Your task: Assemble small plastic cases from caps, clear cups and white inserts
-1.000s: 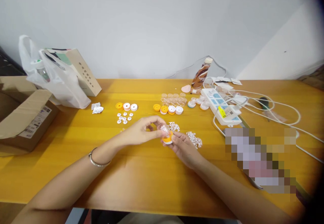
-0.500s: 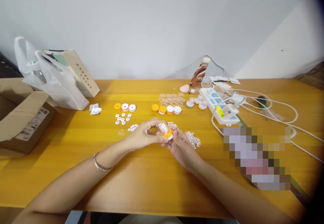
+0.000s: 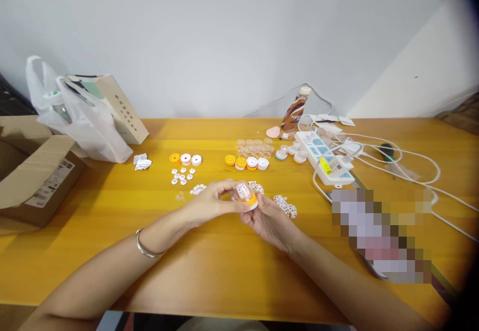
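Both hands hold a small round container with a clear top and an orange-and-white base [image 3: 248, 200], tilted above the table. My left hand [image 3: 213, 201] is closed around its clear top and left side. The fingers of my right hand [image 3: 271, 221] grip the base from the right. White cut-out plastic pieces [image 3: 285, 206] lie just beyond the right hand, with more [image 3: 255, 187] partly hidden behind the container. Beyond the hands stand orange and white round caps [image 3: 241, 163] in a row and several clear cups [image 3: 254, 148]. Small white discs [image 3: 197, 189] lie near the left hand.
On the left are an open cardboard box [image 3: 45, 191] and a white plastic bag [image 3: 93, 131]. A drink bottle [image 3: 295, 114] stands at the back. To the right lie a power strip [image 3: 325, 159], loose white cables [image 3: 404, 141] and a blurred-out flat object [image 3: 381, 241].
The container is turned slightly in the hands, and both hands have shifted a little. The surrounding view has moved very slightly; the other things stay in place.
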`<state>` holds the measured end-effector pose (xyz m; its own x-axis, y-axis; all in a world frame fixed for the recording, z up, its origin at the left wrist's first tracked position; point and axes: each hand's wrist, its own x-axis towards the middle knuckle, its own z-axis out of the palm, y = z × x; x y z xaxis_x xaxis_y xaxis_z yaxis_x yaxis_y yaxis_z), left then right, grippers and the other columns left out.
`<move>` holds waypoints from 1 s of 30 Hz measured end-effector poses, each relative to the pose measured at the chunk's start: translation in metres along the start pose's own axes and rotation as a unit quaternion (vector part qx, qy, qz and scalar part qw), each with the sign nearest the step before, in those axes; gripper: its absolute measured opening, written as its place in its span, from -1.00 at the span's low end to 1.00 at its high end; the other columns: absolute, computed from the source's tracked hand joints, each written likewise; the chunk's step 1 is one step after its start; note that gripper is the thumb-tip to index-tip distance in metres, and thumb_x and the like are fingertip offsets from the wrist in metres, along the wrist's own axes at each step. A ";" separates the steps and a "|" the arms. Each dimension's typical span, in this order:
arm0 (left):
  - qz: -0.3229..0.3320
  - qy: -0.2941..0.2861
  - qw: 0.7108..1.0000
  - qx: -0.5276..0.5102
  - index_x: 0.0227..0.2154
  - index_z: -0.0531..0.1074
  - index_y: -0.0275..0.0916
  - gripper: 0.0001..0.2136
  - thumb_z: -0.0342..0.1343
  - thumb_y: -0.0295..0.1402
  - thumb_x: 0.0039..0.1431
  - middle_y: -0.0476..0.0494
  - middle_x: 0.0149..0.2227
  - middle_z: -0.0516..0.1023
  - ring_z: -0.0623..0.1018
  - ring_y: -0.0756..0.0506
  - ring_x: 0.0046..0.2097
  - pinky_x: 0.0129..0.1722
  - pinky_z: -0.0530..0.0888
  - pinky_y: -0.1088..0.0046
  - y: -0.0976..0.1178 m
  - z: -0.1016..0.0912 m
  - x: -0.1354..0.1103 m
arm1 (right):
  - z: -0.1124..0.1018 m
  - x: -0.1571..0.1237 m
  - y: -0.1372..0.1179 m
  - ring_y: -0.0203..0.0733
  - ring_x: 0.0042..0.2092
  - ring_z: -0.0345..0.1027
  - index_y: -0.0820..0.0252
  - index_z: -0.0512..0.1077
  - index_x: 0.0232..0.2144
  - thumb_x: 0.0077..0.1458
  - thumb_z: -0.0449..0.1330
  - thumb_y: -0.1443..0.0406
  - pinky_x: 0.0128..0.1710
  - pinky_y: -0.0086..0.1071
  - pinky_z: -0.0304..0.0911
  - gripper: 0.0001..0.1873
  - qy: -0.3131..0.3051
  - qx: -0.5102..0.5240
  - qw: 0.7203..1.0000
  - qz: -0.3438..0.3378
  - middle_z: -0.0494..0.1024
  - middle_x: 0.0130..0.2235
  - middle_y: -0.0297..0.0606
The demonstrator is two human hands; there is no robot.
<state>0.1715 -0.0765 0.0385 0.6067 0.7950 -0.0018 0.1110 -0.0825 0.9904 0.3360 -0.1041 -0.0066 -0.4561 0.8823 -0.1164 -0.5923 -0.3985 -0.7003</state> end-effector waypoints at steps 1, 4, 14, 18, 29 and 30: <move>0.003 0.008 1.000 0.008 -0.35 0.46 -0.26 -0.81 0.20 -0.29 -0.02 -0.09 -0.31 0.45 0.43 -0.06 -0.20 -0.10 0.36 0.36 -0.001 0.000 0.001 | 0.000 0.000 0.001 -0.33 -0.33 0.32 0.06 0.29 -0.28 -0.04 0.25 0.14 -0.30 -0.42 0.22 -0.71 0.006 -0.021 0.999 -0.024 0.45 -0.29 -0.37; 0.010 0.058 0.996 0.060 -0.33 0.47 -0.25 -0.77 0.23 -0.26 -0.07 -0.11 -0.23 0.42 0.42 -0.07 -0.17 -0.11 0.35 0.35 -0.003 -0.001 0.002 | -0.002 0.001 0.005 -0.27 -0.22 0.34 -0.02 0.17 -0.26 -0.06 0.27 0.18 -0.19 -0.34 0.21 -0.64 0.014 -0.105 0.989 -0.101 0.47 -0.21 -0.39; -0.020 0.066 0.997 -0.028 -0.44 0.36 -0.28 -0.76 0.29 -0.34 -0.16 -0.05 -0.30 0.41 0.42 -0.04 -0.21 -0.21 0.37 0.42 -0.003 0.002 0.002 | 0.002 0.001 0.008 -0.21 -0.17 0.36 -0.01 0.08 -0.27 -0.08 0.29 0.25 -0.17 -0.30 0.22 -0.56 0.044 -0.188 0.961 -0.199 0.49 -0.18 -0.35; 0.007 0.077 0.997 0.027 -0.43 0.38 -0.28 -0.77 0.27 -0.30 -0.12 -0.06 -0.30 0.41 0.42 -0.06 -0.19 -0.18 0.37 0.39 -0.008 -0.001 0.005 | -0.004 0.003 0.007 -0.24 -0.17 0.36 0.00 0.12 -0.25 -0.03 0.25 0.27 -0.16 -0.32 0.22 -0.63 0.030 -0.187 0.963 -0.189 0.48 -0.17 -0.34; 0.139 0.136 0.875 0.442 -0.11 0.42 -0.15 -0.58 0.16 -0.07 -0.03 -0.16 -0.07 0.45 0.42 -0.19 -0.04 -0.03 0.29 0.14 -0.021 0.000 -0.001 | -0.026 0.018 -0.017 -0.24 -0.18 0.38 0.16 0.34 -0.22 -0.05 0.22 0.20 -0.13 -0.32 0.27 -0.69 0.082 -0.365 0.911 -0.174 0.49 -0.20 -0.25; 0.145 0.139 0.880 0.430 -0.09 0.40 -0.16 -0.58 0.14 -0.08 0.00 -0.16 -0.07 0.45 0.43 -0.17 -0.04 -0.03 0.31 0.16 -0.021 -0.001 -0.004 | -0.034 0.021 -0.023 -0.22 -0.19 0.39 0.16 0.33 -0.21 -0.04 0.20 0.17 -0.14 -0.30 0.28 -0.67 0.134 -0.387 0.892 -0.191 0.50 -0.21 -0.24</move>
<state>0.1663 -0.0770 0.0181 0.5051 0.7716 0.3868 0.6106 -0.6361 0.4717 0.3623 -0.0675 -0.0167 -0.0831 0.9861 0.1436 0.0138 0.1452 -0.9893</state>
